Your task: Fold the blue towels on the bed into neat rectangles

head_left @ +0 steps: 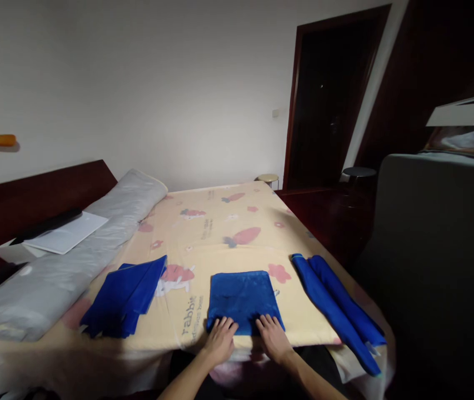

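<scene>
A blue cloth (243,297), folded into a rough square, lies on the bed's near edge in front of me. My left hand (221,338) rests on its near left corner, fingers lying on the fabric and slightly bent. On the near right corner is my right hand (273,336), its fingers likewise spread on top. Whether either thumb reaches under the cloth cannot be made out. To the left lies a loose pile of blue cloths (126,297), partly overlapping. Two long, narrow blue cloths (337,305) lie side by side on the right, their near ends at the bed's edge.
Carrots and flowers pattern the yellow bed sheet (220,222). A long grey bolster (107,228) runs along the dark headboard (45,191), with a white flat object (68,232) on it. Two stools (268,178) stand beyond the bed, near a dark door (330,105). A dark cabinet-like block (437,250) rises at right.
</scene>
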### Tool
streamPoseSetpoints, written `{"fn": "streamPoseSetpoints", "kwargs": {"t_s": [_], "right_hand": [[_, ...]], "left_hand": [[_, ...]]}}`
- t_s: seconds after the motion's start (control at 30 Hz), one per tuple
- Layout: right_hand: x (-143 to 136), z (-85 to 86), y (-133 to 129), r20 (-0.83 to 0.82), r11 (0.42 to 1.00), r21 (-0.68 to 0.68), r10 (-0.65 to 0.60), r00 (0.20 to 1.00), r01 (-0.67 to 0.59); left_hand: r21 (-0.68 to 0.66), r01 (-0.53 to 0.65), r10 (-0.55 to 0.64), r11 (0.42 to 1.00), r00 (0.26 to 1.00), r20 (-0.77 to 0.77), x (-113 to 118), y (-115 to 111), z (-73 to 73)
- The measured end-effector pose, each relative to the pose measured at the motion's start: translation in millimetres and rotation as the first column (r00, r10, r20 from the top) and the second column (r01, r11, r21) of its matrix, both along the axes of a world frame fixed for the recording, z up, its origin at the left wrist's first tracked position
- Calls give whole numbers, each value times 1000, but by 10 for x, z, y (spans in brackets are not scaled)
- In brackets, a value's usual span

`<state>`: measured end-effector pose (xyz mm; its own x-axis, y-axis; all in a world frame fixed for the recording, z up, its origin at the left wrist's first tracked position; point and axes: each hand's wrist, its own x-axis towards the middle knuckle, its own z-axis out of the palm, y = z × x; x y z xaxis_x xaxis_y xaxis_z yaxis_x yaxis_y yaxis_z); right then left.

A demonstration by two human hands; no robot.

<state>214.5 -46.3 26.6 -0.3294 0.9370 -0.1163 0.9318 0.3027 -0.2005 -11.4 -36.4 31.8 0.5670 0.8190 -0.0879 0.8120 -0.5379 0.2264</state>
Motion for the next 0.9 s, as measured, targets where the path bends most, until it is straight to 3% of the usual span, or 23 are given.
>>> {"fn": "streamPoseSetpoints", "kwargs": {"t_s": [0.9], "right_hand": [[-6, -186, -13, 12, 996, 87, -10, 1000, 9]], "left_hand": [[11, 11, -11, 1000, 1000, -2, -14, -8, 1]]}}
